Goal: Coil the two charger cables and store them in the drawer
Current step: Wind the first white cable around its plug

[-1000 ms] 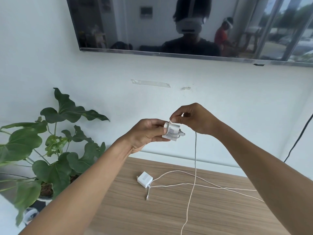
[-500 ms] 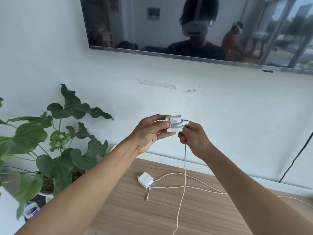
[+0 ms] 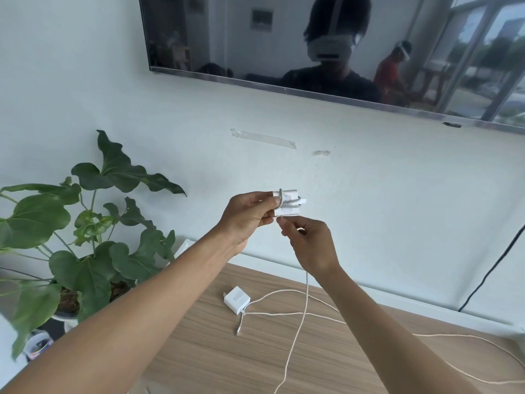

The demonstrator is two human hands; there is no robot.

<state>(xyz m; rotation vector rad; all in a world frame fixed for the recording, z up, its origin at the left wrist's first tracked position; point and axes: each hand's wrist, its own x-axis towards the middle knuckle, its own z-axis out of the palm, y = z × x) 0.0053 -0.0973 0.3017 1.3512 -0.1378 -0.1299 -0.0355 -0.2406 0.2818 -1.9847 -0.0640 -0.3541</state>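
Note:
My left hand [image 3: 246, 216] holds a white charger block [image 3: 287, 202] up in front of the wall, with a turn of its white cable wrapped around it. Just below the block, my right hand [image 3: 308, 241] pinches that cable [image 3: 303, 308], which hangs down from the hand to the wooden tabletop [image 3: 227, 356]. A second white charger block [image 3: 236, 300] lies on the tabletop with its own cable [image 3: 295, 313] spread loosely to the right. No drawer is visible.
A leafy potted plant [image 3: 85, 240] stands at the left of the tabletop. A dark wall-mounted screen [image 3: 312, 46] hangs above. A black cord [image 3: 494, 268] runs down the wall at the right. Tape strips [image 3: 264, 137] stick to the wall.
My right hand has gone from above the held charger block down to below it, carrying the cable around the block. The view has shifted so the scene sits further right.

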